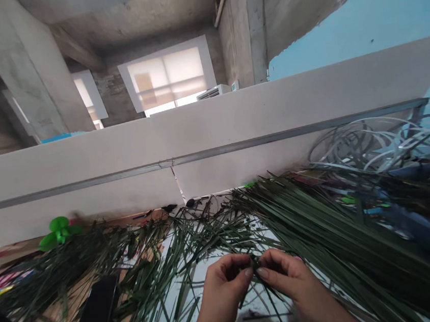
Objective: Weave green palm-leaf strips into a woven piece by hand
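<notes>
1. Leaf strip (253, 260) lies near, slightly right of the middle, between both hands.
2. Far left stands a green trefoil (59, 233); nearer is a dark slab (95, 314), its near end cut off by the frame.
3. Left hand (222, 285) pinches the strip between thumb and forefinger, other fingers curled. A light, steady grip should keep the fold from slipping.
4. Right hand (294, 278) pinches it likewise, from the other side; small, even pulls would probably tighten it without splitting the fibre.
5. Fingertips hide most of the fold, so its shape cannot be made out.
6. Long leaves (314, 227) spread at right, beside a blurred blue bin (426, 233).
</notes>
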`<state>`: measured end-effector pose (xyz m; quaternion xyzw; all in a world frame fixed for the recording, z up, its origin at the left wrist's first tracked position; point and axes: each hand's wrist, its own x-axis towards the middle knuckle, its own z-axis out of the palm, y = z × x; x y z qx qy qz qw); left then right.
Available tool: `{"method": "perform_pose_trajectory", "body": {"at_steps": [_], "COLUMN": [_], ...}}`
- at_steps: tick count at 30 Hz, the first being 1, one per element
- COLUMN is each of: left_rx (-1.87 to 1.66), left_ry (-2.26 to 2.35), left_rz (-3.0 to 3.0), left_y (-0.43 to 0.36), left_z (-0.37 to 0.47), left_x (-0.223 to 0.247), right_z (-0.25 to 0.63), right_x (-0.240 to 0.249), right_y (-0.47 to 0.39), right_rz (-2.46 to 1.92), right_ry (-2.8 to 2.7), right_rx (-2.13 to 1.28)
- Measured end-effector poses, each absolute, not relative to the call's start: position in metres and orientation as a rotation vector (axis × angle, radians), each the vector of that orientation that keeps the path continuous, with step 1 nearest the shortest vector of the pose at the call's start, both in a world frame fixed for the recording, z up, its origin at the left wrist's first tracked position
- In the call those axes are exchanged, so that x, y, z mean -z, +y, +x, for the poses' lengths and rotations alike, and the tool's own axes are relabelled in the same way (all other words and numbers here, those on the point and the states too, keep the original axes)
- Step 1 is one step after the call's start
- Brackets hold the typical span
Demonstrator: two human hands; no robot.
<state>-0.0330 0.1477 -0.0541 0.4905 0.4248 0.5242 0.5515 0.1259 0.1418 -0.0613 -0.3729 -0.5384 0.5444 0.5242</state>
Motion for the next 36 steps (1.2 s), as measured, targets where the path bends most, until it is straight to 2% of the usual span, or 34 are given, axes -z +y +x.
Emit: {"method": "perform_pose_trajectory", "body": {"at_steps": [12,23,27,36], "left_rx": [-1.197,-0.928,-0.889,-1.035], "left_ry": [1.087,1.376,1.366,1.190], "left_rz": [1.397,1.880,1.867,1.595], "left_y": [0.146,0.140,0.139,0.139], "left_z": [-0.036,-0.046,-0.047,-0.042], "left_x": [0.051,0.036,0.037,0.030], "right_z": [0.126,0.126,0.125,0.124], "right_x": [0.063,0.066,0.071,0.070], "right_y": [0.140,0.140,0.142,0.140], "right_rz": [-0.930,-0.900,-0.862,-0.890], "right_ry": [-1.292,-1.315,-1.308,-1.333], "right_rx": [-1.280,-1.281,-1.341,-1.328]}}
